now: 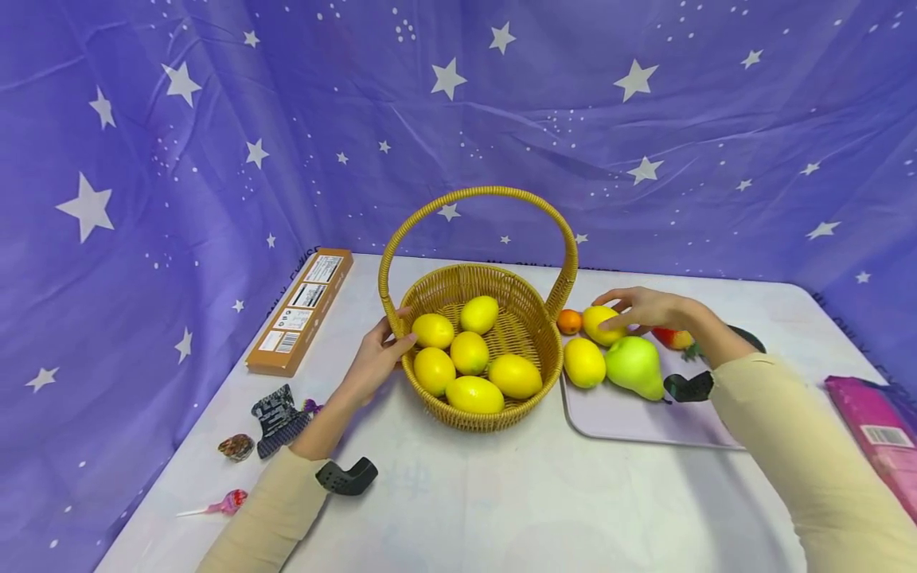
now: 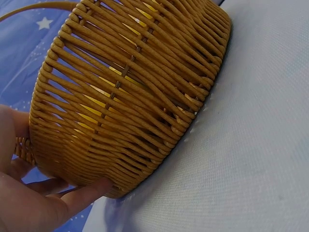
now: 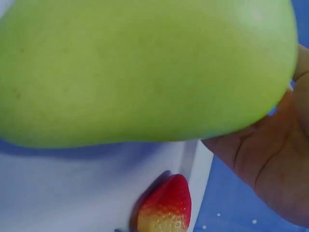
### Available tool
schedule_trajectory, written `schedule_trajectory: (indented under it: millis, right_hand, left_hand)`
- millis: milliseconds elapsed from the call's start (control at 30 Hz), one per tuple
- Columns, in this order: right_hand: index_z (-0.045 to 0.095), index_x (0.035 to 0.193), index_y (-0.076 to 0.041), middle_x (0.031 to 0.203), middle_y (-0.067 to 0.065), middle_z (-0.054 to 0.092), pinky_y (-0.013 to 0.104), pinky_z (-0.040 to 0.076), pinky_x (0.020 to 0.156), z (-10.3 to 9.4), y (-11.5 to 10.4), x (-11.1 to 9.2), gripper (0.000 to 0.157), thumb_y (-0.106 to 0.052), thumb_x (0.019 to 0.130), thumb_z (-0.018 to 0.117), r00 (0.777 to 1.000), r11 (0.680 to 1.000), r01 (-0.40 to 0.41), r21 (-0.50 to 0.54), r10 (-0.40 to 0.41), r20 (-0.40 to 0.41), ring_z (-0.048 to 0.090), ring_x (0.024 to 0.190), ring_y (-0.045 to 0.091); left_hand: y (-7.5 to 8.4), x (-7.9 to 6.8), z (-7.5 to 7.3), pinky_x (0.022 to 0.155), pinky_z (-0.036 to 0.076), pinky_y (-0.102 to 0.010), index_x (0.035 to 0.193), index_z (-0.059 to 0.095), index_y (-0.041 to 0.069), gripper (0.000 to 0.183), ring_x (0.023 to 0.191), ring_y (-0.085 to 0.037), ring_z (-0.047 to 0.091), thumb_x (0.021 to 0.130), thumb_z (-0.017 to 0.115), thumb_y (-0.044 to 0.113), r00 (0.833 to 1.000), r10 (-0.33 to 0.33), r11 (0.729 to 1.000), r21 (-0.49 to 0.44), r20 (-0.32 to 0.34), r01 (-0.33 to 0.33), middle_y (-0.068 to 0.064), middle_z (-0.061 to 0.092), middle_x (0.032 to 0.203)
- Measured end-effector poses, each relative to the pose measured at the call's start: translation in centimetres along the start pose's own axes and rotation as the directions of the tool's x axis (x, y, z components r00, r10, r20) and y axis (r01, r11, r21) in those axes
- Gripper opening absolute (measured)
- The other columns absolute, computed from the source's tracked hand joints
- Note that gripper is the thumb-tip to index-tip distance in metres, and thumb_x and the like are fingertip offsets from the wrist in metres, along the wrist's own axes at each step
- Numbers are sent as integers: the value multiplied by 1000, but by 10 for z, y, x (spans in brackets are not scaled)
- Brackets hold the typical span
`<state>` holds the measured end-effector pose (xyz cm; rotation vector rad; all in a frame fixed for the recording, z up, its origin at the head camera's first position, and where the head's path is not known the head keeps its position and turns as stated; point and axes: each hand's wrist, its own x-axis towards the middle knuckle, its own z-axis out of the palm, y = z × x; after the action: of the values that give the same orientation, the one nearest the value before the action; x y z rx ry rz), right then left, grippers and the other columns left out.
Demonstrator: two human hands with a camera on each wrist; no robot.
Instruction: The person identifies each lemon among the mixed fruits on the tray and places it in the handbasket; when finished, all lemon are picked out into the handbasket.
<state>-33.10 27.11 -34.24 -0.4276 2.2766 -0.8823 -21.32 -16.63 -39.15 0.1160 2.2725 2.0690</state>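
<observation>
A wicker basket (image 1: 487,418) with a tall hoop handle stands mid-table and holds several yellow lemons (image 1: 469,353). My left hand (image 1: 374,356) grips its left side by the handle's foot; the left wrist view shows the fingers against the woven wall (image 2: 130,96). On a pale tray (image 1: 645,426) to the right, my right hand (image 1: 648,309) holds a lemon (image 1: 602,325) between thumb and fingers. Another lemon (image 1: 584,363) and a green pear (image 1: 634,368) lie just nearer. In the right wrist view the pear (image 3: 145,72) hides the held lemon and the fingertips.
A small orange fruit (image 1: 569,321) sits at the tray's left edge, a strawberry (image 1: 672,338) beyond the pear. At left are a long brown box (image 1: 301,314), a dark knitted piece (image 1: 278,420), a brown wrapped item (image 1: 236,447) and a lollipop (image 1: 231,502). A pink packet (image 1: 877,434) lies far right.
</observation>
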Motion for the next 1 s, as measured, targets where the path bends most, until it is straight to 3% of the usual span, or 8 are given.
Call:
schedule_trajectory:
  millis: [100,233,500,667,833,1000]
  right_hand:
    - [37,145,-4,145,40,22,56,45,94,2,-3,1,68,-33,92,68,1000,999,-12,-36,11,-12,27,132,53]
    - [37,145,-4,145,37,25,52,48,93,-1,-6,-5,69,-30,91,70,999,1000,12,-7,-12,-39,31,131,51]
    - [35,146,-7,144,30,33,48,51,89,-16,-33,-36,65,-24,93,68,993,995,92,37,-89,-77,48,120,41]
    - [38,145,-7,134,24,45,46,50,91,-14,-59,-50,59,-14,94,65,989,985,136,104,-142,47,55,111,34]
    - [38,145,-7,131,22,49,48,48,94,5,-85,-48,57,-10,94,64,970,974,120,192,-156,186,53,116,36]
    - [38,146,-10,140,18,42,45,48,95,30,-109,-34,61,-19,93,67,972,973,98,207,-139,191,49,123,33]
  left_hand:
    - [0,-1,0,81,54,-37,149,33,6,52,125,-39,48,101,51,10,1000,1,1000,-2,2,-1,-22,36,146]
    - [0,0,1,80,54,-36,149,33,7,52,124,-39,49,101,52,10,1000,1,1000,1,4,-1,-21,37,146]
    - [0,2,0,76,54,-31,148,34,8,51,122,-38,50,101,52,12,1000,3,1000,10,1,-3,-21,39,144]
    - [2,1,-1,77,54,-32,148,34,7,51,123,-38,50,101,51,11,1000,6,1000,12,0,-6,-21,38,145]
    - [1,0,-1,81,54,-36,149,33,7,52,124,-38,49,101,51,10,1000,7,1000,9,1,-7,-21,37,146]
    - [0,1,-1,82,54,-37,149,33,8,52,124,-39,49,101,52,10,1000,2,1000,9,5,-2,-21,37,146]
